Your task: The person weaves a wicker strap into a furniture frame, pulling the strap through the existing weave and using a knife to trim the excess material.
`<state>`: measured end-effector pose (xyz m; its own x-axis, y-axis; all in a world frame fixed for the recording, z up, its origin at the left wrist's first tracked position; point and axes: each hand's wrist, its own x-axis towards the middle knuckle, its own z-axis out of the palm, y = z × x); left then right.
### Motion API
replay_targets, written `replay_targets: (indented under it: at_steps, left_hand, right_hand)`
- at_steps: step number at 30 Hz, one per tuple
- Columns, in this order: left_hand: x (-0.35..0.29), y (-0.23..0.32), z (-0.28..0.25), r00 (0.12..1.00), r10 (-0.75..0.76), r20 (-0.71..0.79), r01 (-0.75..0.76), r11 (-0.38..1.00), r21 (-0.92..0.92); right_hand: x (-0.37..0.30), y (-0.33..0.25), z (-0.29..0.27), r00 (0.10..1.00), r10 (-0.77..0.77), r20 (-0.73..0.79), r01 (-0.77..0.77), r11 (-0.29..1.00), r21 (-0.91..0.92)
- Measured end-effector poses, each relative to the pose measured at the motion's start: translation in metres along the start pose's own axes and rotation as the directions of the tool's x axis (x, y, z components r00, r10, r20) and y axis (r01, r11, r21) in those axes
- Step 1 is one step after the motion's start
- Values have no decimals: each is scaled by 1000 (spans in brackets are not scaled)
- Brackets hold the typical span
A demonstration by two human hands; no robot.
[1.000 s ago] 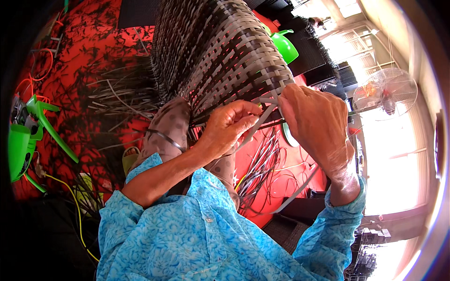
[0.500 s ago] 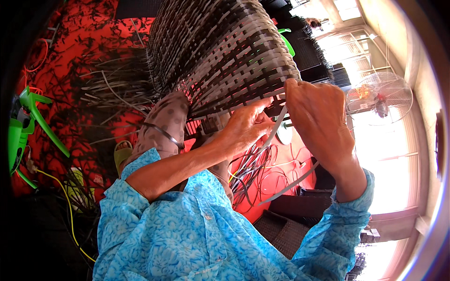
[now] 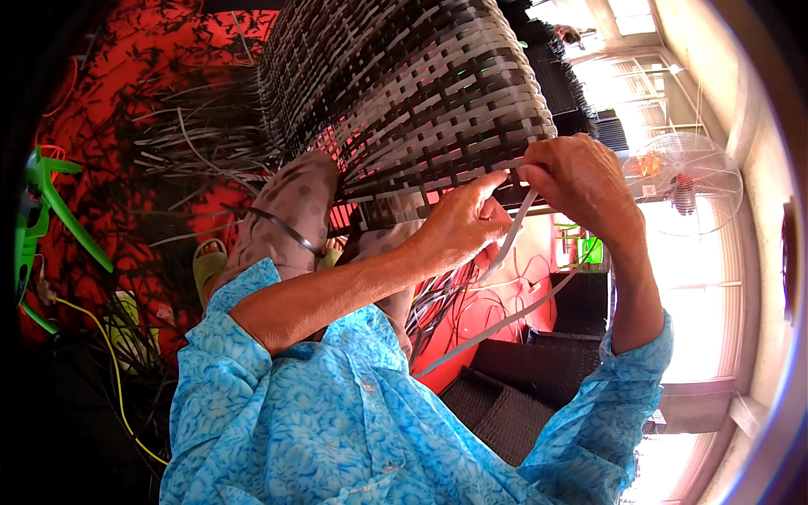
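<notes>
**Hands at the edge of a woven panel**

Wickerwork fills the upper middle of the view: a large woven panel [image 3: 404, 93] of grey and dark flat strips, tilted toward the person, its lower edge unfinished with loose strip ends hanging free. A pale loose strip [image 3: 512, 240] runs down from that edge and away to the lower left. The right hand [image 3: 581, 181] is at the edge, fingers closed and pinching the top of this strip against the weave. The left hand [image 3: 459, 227] sits just beside it, slightly lower, index finger stretched out to touch the panel's edge and the other fingers curled in; whether they grip anything cannot be told. Both arms wear blue patterned sleeves [image 3: 337, 421]. The panel rests against the person's knee [image 3: 295, 210]. Below lies a red floor [image 3: 101, 101] littered with cut strips, a green plastic frame [image 3: 42, 202] at far left. A standing fan [image 3: 682, 177] is at right.
</notes>
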<state>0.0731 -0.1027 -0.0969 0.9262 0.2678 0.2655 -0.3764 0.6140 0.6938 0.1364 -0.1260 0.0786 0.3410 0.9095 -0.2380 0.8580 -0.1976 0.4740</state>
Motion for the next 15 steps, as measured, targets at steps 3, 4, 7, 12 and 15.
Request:
replay_targets:
  at_steps: [3, 4, 7, 12, 15]
  left_hand:
    - [-2, -2, 0, 1000, 24, -3, -24, 1000, 3]
    - [-1, -4, 0, 999, 29, -15, -28, 998, 62]
    - [10, -9, -2, 998, 35, -43, -31, 995, 96]
    - [31, -16, -8, 983, 73, -167, -78, 997, -23]
    - [29, -17, -11, 983, 1, -185, -26, 990, -136]
  right_hand:
    - [-2, 3, 2, 998, -64, -18, 64, 998, 15]
    - [-1, 4, 2, 999, -31, 11, 31, 999, 10]
    - [1, 4, 2, 999, -2, 53, 1, 1000, 19]
    - [-3, -2, 3, 1000, 27, 14, -26, 998, -59]
    - [-18, -12, 10, 994, 45, -101, -65, 978, -198]
